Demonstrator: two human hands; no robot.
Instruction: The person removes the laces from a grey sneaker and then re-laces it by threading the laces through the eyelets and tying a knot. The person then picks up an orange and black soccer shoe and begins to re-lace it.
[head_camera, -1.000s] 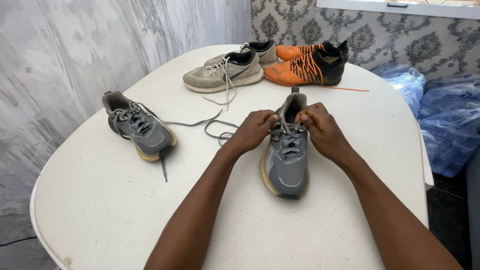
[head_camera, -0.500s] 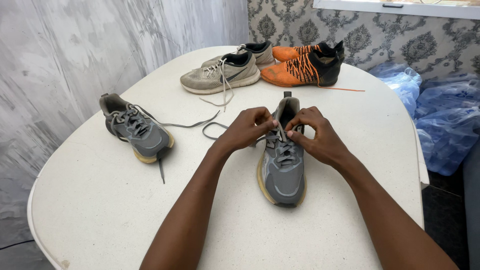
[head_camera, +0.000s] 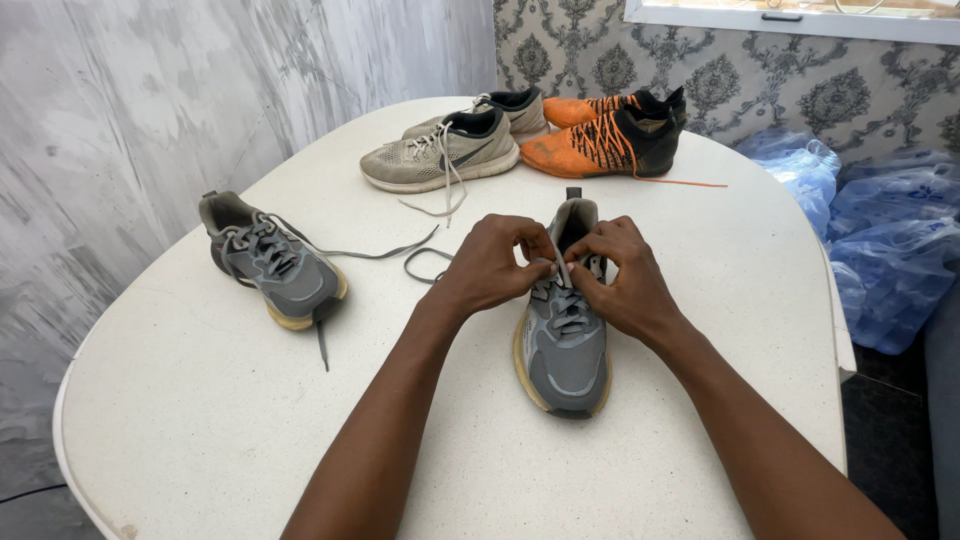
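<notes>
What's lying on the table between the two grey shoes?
In the head view, loose grey laces trail across the white table between the left grey shoe and the held grey shoe.

Bright, even daylight from a window (head_camera: 800, 12) at the top right; soft shadows on the white table (head_camera: 180, 400). Sharp focus, slight wide-angle curve at edges.

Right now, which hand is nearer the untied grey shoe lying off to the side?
Left. The left hand is between it and the right hand; the untied grey shoe lies apart, further left.
</notes>
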